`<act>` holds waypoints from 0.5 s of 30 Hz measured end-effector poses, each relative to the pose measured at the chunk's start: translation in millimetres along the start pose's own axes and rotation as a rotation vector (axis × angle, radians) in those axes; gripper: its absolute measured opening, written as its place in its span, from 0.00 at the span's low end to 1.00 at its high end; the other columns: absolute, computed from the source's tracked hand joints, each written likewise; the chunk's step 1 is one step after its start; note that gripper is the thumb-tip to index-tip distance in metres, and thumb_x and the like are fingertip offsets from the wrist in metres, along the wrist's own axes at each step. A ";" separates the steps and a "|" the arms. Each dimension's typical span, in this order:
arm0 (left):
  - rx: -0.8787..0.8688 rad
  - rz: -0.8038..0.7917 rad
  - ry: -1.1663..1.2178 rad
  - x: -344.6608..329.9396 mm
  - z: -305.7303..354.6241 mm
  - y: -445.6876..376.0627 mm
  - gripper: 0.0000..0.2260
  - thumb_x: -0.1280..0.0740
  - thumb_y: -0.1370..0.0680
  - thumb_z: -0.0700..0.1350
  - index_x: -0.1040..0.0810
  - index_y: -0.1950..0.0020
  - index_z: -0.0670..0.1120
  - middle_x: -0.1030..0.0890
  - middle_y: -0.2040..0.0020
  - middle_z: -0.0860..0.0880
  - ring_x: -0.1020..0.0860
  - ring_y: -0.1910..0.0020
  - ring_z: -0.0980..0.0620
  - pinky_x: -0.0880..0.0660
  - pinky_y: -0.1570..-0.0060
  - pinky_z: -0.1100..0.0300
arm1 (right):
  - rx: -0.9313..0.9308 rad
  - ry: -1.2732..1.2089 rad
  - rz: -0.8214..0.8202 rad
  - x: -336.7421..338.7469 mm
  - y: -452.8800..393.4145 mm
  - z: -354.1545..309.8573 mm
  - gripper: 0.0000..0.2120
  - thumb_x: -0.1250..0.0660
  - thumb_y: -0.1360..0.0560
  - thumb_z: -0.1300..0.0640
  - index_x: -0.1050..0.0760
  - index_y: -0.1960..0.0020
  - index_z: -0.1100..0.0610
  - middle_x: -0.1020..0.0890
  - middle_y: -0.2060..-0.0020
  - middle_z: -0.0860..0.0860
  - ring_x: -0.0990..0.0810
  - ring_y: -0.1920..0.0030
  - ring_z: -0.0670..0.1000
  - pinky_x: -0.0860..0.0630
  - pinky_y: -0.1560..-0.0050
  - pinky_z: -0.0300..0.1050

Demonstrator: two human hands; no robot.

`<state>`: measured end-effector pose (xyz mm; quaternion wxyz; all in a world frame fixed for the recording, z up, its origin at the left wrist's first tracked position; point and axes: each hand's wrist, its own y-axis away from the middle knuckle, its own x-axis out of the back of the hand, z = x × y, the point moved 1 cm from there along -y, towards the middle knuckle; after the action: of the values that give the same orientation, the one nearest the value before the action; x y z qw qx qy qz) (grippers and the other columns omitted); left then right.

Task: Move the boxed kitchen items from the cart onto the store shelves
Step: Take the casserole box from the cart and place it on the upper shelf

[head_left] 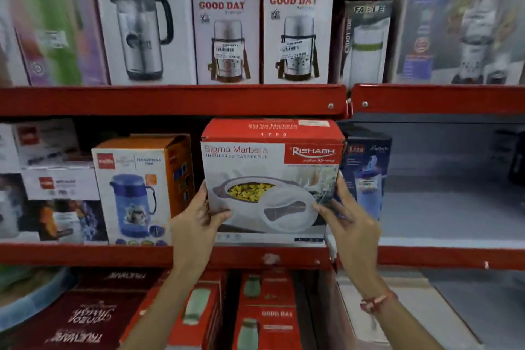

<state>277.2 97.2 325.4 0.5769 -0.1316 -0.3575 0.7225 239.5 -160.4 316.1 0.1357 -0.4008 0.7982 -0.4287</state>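
A red and white casserole box (270,176), printed "Sigma Marbella", stands on the middle red shelf (255,257). My left hand (196,221) grips its lower left edge and my right hand (349,221) grips its lower right edge. The box sits between an orange and white jug box (139,190) on its left and a dark blue box (366,170) on its right. A red thread bracelet is on my right wrist. No cart is in view.
The upper red shelf (170,99) carries several "Good Day" flask boxes (295,34). To the right, the middle shelf's grey surface (443,202) lies bare. Below, red boxes (264,310) and dark "Trueware" boxes (76,318) are stacked.
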 end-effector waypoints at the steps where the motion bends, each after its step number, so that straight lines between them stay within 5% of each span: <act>1: 0.030 0.000 -0.006 -3.5 -6.1 -3.8 0.31 0.28 0.28 0.44 0.35 0.27 0.55 0.16 0.58 0.39 0.17 0.56 0.44 0.20 0.50 0.41 | -0.002 0.004 -0.005 -4.5 -0.8 5.0 0.32 0.28 0.31 0.54 0.33 0.28 0.53 0.23 0.44 0.36 0.21 0.47 0.35 0.23 0.43 0.35; 5: 0.192 -0.060 0.046 -13.1 -17.3 -16.8 0.28 0.28 0.28 0.40 0.31 0.30 0.50 0.19 0.47 0.55 0.20 0.47 0.52 0.23 0.42 0.48 | -0.038 0.027 -0.023 -17.7 -3.7 22.0 0.33 0.26 0.31 0.58 0.33 0.28 0.53 0.20 0.47 0.41 0.20 0.48 0.36 0.25 0.45 0.28; 9: 0.095 -0.071 -0.123 -15.7 -39.9 -16.9 0.34 0.24 0.32 0.46 0.32 0.28 0.50 0.15 0.57 0.39 0.21 0.60 0.52 0.19 0.56 0.42 | -0.080 0.058 -0.050 -21.6 1.9 32.5 0.33 0.26 0.31 0.58 0.34 0.28 0.52 0.21 0.47 0.40 0.19 0.47 0.40 0.24 0.45 0.32; 11: 0.098 -0.086 -0.155 -16.8 -50.7 -14.1 0.35 0.24 0.33 0.48 0.33 0.28 0.50 0.17 0.62 0.41 0.26 0.62 0.55 0.19 0.57 0.42 | -0.099 0.030 -0.055 -21.7 5.2 34.8 0.32 0.27 0.30 0.59 0.33 0.29 0.52 0.23 0.45 0.39 0.19 0.46 0.42 0.26 0.45 0.27; 15: 0.099 -0.103 -0.152 -19.2 -49.0 -13.3 0.35 0.24 0.32 0.42 0.34 0.27 0.46 0.17 0.52 0.52 0.21 0.62 0.67 0.22 0.58 0.72 | -0.134 0.044 -0.101 -19.3 2.1 35.6 0.31 0.28 0.29 0.57 0.34 0.28 0.48 0.19 0.45 0.45 0.21 0.45 0.41 0.26 0.44 0.28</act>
<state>322.3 98.3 295.3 0.5904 -0.0292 -0.3704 0.7165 270.7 -165.6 290.8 0.0692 -0.4391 0.8067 -0.3894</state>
